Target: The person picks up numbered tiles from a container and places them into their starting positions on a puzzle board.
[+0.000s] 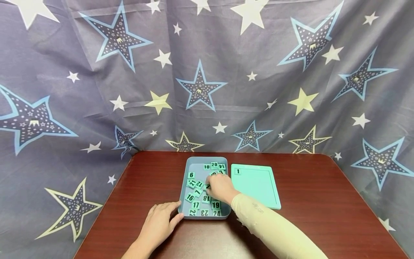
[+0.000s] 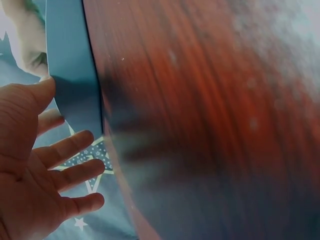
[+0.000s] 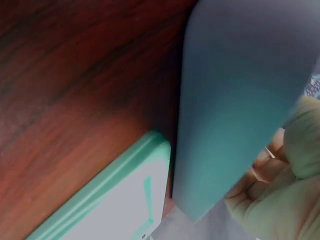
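Note:
A blue-grey tray (image 1: pixel 183 194) holds several green number tiles with black numerals, among them a 6 tile (image 1: pixel 191 175), a 17 tile (image 1: pixel 195 205) and a 19 tile (image 1: pixel 216 205). Inside the tray, my right hand (image 1: pixel 221 187) has its fingers curled at a number tile (image 1: pixel 207 186), its numeral mostly covered. The tray's wall hides those fingertips in the right wrist view. My left hand (image 1: pixel 160 219) touches the tray's near left corner, thumb and fingers extended and spread. To the right lies a light green board (image 1: pixel 255 187) with a 1 tile (image 1: pixel 238 171) in its upper left corner.
Both the tray and the board lie on a reddish-brown wooden table (image 1: pixel 310 201). The board is close beside the tray's right wall. A grey curtain (image 1: pixel 207 122) with printed stars hangs behind the table's far edge.

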Demonstrator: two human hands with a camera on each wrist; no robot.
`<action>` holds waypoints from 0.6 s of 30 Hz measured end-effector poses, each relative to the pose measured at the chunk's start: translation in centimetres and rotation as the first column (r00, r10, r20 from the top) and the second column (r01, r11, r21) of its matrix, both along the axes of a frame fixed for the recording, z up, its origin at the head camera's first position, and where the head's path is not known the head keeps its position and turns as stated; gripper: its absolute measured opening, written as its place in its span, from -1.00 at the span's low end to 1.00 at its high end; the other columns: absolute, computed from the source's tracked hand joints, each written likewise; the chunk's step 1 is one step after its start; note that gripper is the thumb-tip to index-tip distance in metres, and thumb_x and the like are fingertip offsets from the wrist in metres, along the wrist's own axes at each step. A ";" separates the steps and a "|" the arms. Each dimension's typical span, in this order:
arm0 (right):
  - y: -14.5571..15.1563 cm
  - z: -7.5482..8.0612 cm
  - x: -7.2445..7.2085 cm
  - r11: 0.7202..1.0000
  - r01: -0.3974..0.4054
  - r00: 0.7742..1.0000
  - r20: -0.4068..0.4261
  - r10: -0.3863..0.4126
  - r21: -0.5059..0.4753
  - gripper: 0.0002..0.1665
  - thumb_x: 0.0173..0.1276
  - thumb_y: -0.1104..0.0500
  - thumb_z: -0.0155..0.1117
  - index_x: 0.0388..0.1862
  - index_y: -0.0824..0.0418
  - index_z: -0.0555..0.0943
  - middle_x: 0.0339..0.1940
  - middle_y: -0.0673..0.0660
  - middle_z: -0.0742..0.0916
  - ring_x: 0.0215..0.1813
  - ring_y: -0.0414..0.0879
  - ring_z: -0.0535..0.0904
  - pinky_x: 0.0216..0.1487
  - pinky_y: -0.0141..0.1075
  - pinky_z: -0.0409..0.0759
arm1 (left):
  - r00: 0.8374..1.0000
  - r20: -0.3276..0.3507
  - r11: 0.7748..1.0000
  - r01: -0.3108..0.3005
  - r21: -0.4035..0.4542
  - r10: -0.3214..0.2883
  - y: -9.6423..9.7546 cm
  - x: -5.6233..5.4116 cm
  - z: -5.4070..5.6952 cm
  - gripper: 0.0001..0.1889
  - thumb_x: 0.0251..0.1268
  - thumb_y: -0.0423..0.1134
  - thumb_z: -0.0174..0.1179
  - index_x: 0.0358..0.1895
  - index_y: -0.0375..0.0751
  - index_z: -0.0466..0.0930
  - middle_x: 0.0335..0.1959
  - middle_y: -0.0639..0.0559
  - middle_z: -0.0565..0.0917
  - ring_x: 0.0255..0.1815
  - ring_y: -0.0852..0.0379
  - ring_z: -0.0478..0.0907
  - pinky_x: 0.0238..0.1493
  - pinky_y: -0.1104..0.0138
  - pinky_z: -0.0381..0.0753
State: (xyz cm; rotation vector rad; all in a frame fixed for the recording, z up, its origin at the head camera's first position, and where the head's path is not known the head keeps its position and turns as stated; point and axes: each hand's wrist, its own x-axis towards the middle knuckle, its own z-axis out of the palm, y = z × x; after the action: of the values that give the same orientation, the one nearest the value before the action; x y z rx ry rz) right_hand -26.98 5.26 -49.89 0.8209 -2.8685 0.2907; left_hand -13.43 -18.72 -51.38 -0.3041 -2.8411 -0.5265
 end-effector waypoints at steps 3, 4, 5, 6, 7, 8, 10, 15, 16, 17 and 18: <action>0.7 0.5 0.0 0.997 -0.043 0.999 0.009 0.044 -0.059 -0.76 0.38 0.04 0.55 -0.03 0.08 0.83 -0.12 0.03 0.89 -0.05 0.03 0.82 0.00 -0.05 0.78 | 1.000 0.001 1.000 -0.002 0.000 0.002 0.0 0.0 0.0 -0.57 0.43 0.02 0.41 0.27 -0.04 0.74 0.19 -0.05 0.80 0.27 -0.14 0.71 0.43 -0.20 0.49; 1.0 0.8 0.0 0.995 -0.054 0.998 0.015 0.056 -0.079 -0.75 0.39 0.04 0.55 -0.02 0.09 0.82 -0.10 0.04 0.89 -0.04 0.03 0.82 0.02 -0.05 0.78 | 1.000 0.000 1.000 -0.002 0.001 0.002 0.0 0.0 -0.1 -0.57 0.43 0.02 0.41 0.27 -0.04 0.74 0.19 -0.05 0.80 0.27 -0.14 0.71 0.43 -0.20 0.49; 1.3 1.0 0.0 0.993 -0.060 0.998 0.024 0.063 -0.101 -0.75 0.41 0.05 0.54 0.00 0.10 0.81 -0.09 0.05 0.88 -0.03 0.03 0.81 0.03 -0.05 0.78 | 1.000 -0.001 1.000 -0.003 0.001 0.003 0.0 0.0 -0.1 -0.57 0.43 0.02 0.41 0.26 -0.04 0.74 0.19 -0.05 0.80 0.26 -0.14 0.71 0.43 -0.19 0.50; 1.6 1.2 0.0 0.990 -0.062 0.997 0.031 0.067 -0.125 -0.74 0.42 0.06 0.54 0.02 0.11 0.81 -0.07 0.05 0.88 -0.01 0.04 0.81 0.05 -0.04 0.77 | 1.000 -0.003 1.000 -0.004 0.001 0.004 0.0 0.0 -0.1 -0.57 0.43 0.02 0.41 0.26 -0.03 0.75 0.19 -0.05 0.80 0.26 -0.13 0.71 0.43 -0.19 0.50; 2.0 1.4 0.0 0.987 -0.063 0.997 0.036 0.070 -0.150 -0.73 0.43 0.07 0.53 0.04 0.12 0.80 -0.05 0.07 0.88 0.01 0.05 0.80 0.07 -0.03 0.77 | 1.000 -0.004 1.000 -0.004 0.000 0.004 0.0 0.0 -0.1 -0.57 0.43 0.02 0.42 0.26 -0.03 0.75 0.19 -0.05 0.80 0.26 -0.13 0.71 0.42 -0.18 0.50; 2.4 1.5 -0.1 0.983 -0.063 0.997 0.035 0.070 -0.170 -0.72 0.42 0.09 0.53 0.05 0.13 0.79 -0.04 0.07 0.87 0.02 0.05 0.80 0.07 -0.03 0.76 | 1.000 -0.005 1.000 -0.004 0.001 0.004 0.0 0.0 -0.1 -0.57 0.42 0.02 0.42 0.26 -0.03 0.75 0.19 -0.05 0.80 0.26 -0.13 0.71 0.42 -0.18 0.50; 3.3 2.0 -0.1 0.977 -0.047 0.997 0.041 0.057 -0.210 -0.68 0.43 0.10 0.52 0.10 0.14 0.76 0.00 0.08 0.87 0.06 0.06 0.79 0.11 -0.01 0.75 | 1.000 -0.005 1.000 -0.002 0.002 0.002 0.0 0.0 -0.1 -0.57 0.42 0.02 0.42 0.26 -0.03 0.75 0.18 -0.05 0.81 0.25 -0.12 0.71 0.42 -0.18 0.51; 6.3 3.0 0.1 0.954 0.025 0.998 0.056 -0.009 -0.299 -0.61 0.43 0.11 0.52 0.17 0.17 0.70 0.06 0.13 0.85 0.08 0.06 0.80 0.14 0.01 0.74 | 1.000 -0.007 1.000 0.000 0.005 0.000 -0.1 0.0 -0.2 -0.57 0.42 0.02 0.42 0.26 -0.02 0.75 0.18 -0.05 0.81 0.25 -0.12 0.72 0.42 -0.17 0.51; 6.9 3.1 0.1 0.948 0.038 0.998 0.057 -0.021 -0.316 -0.60 0.43 0.11 0.52 0.18 0.17 0.68 0.07 0.14 0.84 0.07 0.06 0.80 0.13 0.01 0.75 | 1.000 -0.009 1.000 0.000 0.005 0.000 -0.1 -0.1 -0.2 -0.57 0.42 0.03 0.42 0.26 -0.02 0.75 0.18 -0.05 0.81 0.25 -0.12 0.72 0.42 -0.16 0.52; 7.6 3.2 0.1 0.940 0.050 0.998 0.058 -0.032 -0.338 -0.58 0.43 0.12 0.52 0.19 0.19 0.67 0.07 0.15 0.84 0.06 0.07 0.80 0.10 0.02 0.75 | 1.000 -0.012 1.000 -0.001 0.005 0.001 -0.1 -0.1 -0.2 -0.57 0.42 0.02 0.42 0.25 -0.02 0.75 0.18 -0.05 0.81 0.24 -0.12 0.72 0.41 -0.16 0.52; 8.3 3.4 0.0 0.931 0.059 0.997 0.063 -0.039 -0.361 -0.56 0.42 0.14 0.53 0.21 0.20 0.66 0.05 0.17 0.84 0.05 0.08 0.81 0.09 0.03 0.75 | 1.000 -0.017 1.000 -0.001 0.005 0.001 -0.1 -0.1 -0.3 -0.58 0.42 0.02 0.42 0.25 -0.03 0.75 0.17 -0.05 0.81 0.23 -0.13 0.72 0.41 -0.15 0.52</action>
State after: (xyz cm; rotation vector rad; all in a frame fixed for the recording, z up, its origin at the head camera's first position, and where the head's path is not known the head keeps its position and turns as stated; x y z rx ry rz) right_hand -26.95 13.54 -46.54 0.6765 -2.7488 0.8188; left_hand -13.54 -18.83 -51.64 -0.3052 -2.8231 -0.5288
